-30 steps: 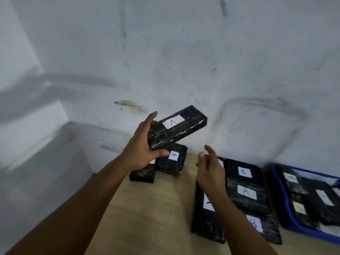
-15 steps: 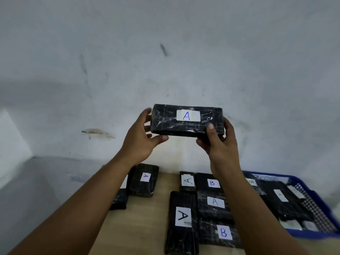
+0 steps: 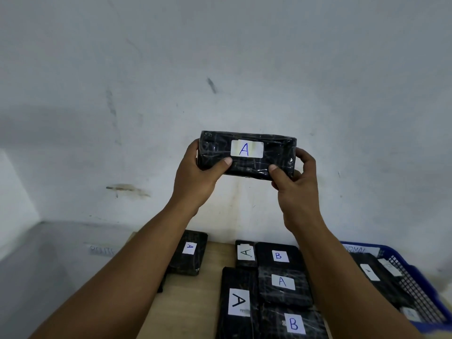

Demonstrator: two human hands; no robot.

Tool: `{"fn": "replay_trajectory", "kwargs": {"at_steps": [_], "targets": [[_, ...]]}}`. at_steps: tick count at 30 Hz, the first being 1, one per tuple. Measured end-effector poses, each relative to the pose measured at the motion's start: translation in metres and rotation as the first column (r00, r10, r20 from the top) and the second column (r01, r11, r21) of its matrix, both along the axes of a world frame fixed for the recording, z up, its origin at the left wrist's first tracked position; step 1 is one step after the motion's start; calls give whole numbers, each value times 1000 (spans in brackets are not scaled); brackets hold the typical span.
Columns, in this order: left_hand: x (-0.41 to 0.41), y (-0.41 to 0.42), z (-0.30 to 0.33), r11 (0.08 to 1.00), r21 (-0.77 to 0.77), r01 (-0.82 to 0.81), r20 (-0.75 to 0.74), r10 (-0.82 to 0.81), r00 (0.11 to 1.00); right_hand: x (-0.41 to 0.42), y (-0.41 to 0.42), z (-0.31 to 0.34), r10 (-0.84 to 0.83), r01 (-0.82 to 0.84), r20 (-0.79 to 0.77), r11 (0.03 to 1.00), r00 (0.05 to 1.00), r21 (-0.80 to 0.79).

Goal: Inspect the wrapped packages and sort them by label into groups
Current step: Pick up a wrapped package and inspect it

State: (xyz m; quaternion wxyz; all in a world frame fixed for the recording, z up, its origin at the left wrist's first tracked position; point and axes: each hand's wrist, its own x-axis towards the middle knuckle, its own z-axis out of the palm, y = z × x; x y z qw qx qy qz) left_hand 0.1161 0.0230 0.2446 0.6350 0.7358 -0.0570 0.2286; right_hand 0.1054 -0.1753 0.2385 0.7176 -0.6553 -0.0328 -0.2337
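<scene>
Item in hand: one black wrapped package (image 3: 247, 154), held level and raised against the wall (image 3: 220, 57) with its white label (image 3: 247, 149) turned to you, so the blue "A" reads upright. Your left hand (image 3: 195, 178) clasps the left end, thumb across the front face; your right hand (image 3: 294, 182) clasps the right end the same way. Both hands grasp at the ends, likely so that neither grip covers the label during inspection.

Below your grip, on the wooden surface (image 3: 193, 302):
- Under your left forearm: one package labelled A (image 3: 188, 253), with a dark edge of something beneath it, too hidden to count. It lies apart from the rest, probably the start of the A group.
- Between your forearms, a close-packed cluster of five, edges touching: a narrow A package (image 3: 245, 253) at the back, a B package (image 3: 278, 255) just beside it, a middle A package (image 3: 282, 282), a long A package (image 3: 238, 302) nearest you, and a front B package (image 3: 293, 324). Mixed letters suggest this lot is unsorted.

Right of your right forearm: one blue basket (image 3: 415, 280) holding more black packages; at least three labels show, letters unreadable, count uncertain.

Legible tally: five A including the held one, two B.
</scene>
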Motion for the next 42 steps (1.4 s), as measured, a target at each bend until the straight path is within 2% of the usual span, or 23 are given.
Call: {"fn": "replay_trajectory", "kwargs": {"at_steps": [7,12,20,26,29,32,36,39,42], "targets": [[2,1,5,994,11,-110,0,110,994,2,5,4,30,-29,-43,999,999,19],[2,2,5,995,84,-53,-17,55,998,4,1,8,-2,2,-43,1000,999,11],[14,4,-3,983,14,-185,-29,186,982,5,-5,13,46,-53,-61,991,997,-121],[16,-1,-5,975,44,-216,5,216,976,6,-9,12,-3,-6,-49,984,999,-180],[17,-1,-7,967,54,-248,31,246,969,4,-7,14,11,-35,-109,975,994,-217],[18,0,-9,962,58,-266,70,262,963,-3,-4,21,35,-64,-186,986,982,-151],[12,-5,-10,969,62,-239,103,232,967,-2,-3,22,-14,1,-252,999,968,-53],[7,-11,-9,983,58,-175,50,172,984,0,-2,17,-25,13,-245,999,969,-50],[2,-19,-8,988,-65,-141,-51,138,989,-1,0,14,-38,22,-219,997,975,-75]]}}
